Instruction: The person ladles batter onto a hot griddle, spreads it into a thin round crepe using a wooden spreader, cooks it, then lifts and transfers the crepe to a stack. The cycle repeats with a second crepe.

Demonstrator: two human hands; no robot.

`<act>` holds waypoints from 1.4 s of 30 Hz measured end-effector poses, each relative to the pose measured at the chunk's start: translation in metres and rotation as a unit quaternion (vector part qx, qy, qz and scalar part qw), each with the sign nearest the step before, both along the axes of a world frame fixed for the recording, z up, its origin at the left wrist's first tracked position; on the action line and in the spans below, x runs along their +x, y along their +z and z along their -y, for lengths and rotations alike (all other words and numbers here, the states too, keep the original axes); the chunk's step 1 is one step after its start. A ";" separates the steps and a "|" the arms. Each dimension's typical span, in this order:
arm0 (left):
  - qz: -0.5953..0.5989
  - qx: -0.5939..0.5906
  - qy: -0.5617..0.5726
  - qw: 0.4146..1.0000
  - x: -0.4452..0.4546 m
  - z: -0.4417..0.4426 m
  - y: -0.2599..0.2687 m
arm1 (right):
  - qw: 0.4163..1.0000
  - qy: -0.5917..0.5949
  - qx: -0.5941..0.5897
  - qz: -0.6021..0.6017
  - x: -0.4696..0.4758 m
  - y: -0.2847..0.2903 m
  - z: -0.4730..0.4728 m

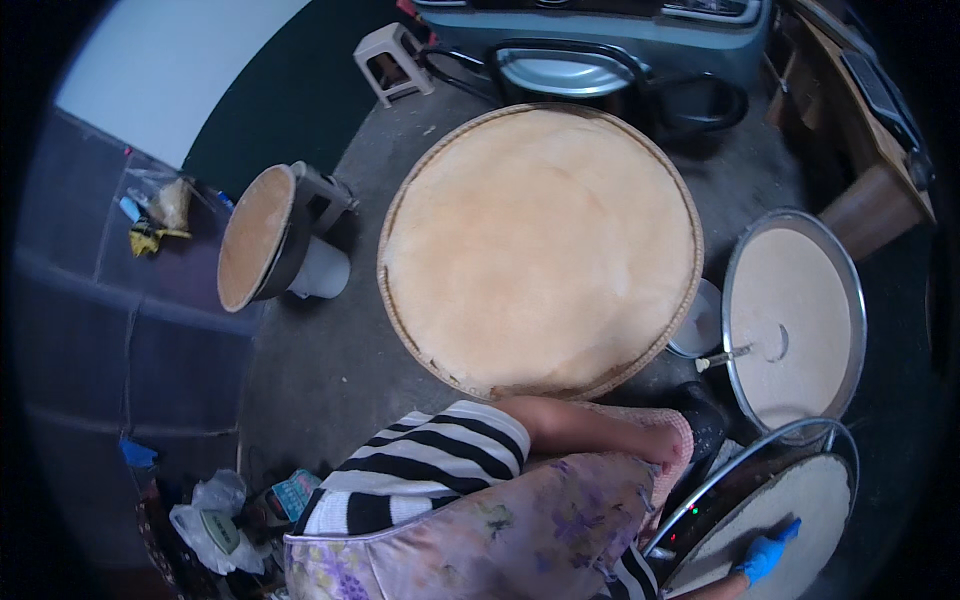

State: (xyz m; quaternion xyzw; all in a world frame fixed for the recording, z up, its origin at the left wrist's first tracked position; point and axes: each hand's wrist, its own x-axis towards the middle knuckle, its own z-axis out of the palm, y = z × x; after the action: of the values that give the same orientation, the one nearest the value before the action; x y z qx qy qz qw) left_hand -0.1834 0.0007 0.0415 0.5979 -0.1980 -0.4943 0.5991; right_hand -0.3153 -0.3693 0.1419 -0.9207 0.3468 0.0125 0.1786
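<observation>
My right hand (765, 559), in a blue glove, is at the lower right over a round griddle (780, 495) with a pale surface. Its fingers point away from me; whether they hold anything is too small to make out. A curved metal rail (742, 454) runs around the griddle's far side, with small red and green lights near it. My left hand is out of view. Before me, a large round woven tray (384, 300) carries a broad pale sheet like a thin flatbread (540, 247). A floral apron (480, 525) covers my lap.
Right of the tray stands a round metal-rimmed pan (862, 322) with pale contents and a handled tool (724, 358). Leftward, a tan-filled round vessel (255, 236) is near a white bucket (322, 270). A plastic stool (390, 60) and a wooden cabinet (877, 202) stand farther off.
</observation>
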 end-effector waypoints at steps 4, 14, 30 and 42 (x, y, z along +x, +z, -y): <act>-0.028 0.025 0.026 0.999 -0.001 0.002 0.001 | 0.995 0.045 0.025 0.080 0.007 0.021 -0.065; -0.219 0.122 -0.061 0.966 0.024 0.015 0.029 | 0.954 -0.276 0.056 0.097 -0.103 0.124 -0.177; -0.079 0.141 -0.001 0.987 0.038 0.131 0.028 | 0.504 -0.420 0.480 0.582 -0.224 0.049 -0.293; -0.206 0.087 0.042 0.974 -0.074 0.075 0.015 | 0.432 -0.443 0.488 0.615 -0.243 0.028 -0.295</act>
State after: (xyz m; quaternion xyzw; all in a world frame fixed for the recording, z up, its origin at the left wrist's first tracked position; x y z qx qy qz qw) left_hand -0.2571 -0.0748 0.0562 0.5410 -0.0014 -0.5967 0.5927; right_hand -0.5583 -0.0739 0.1698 -0.1649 0.4418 -0.4707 0.7457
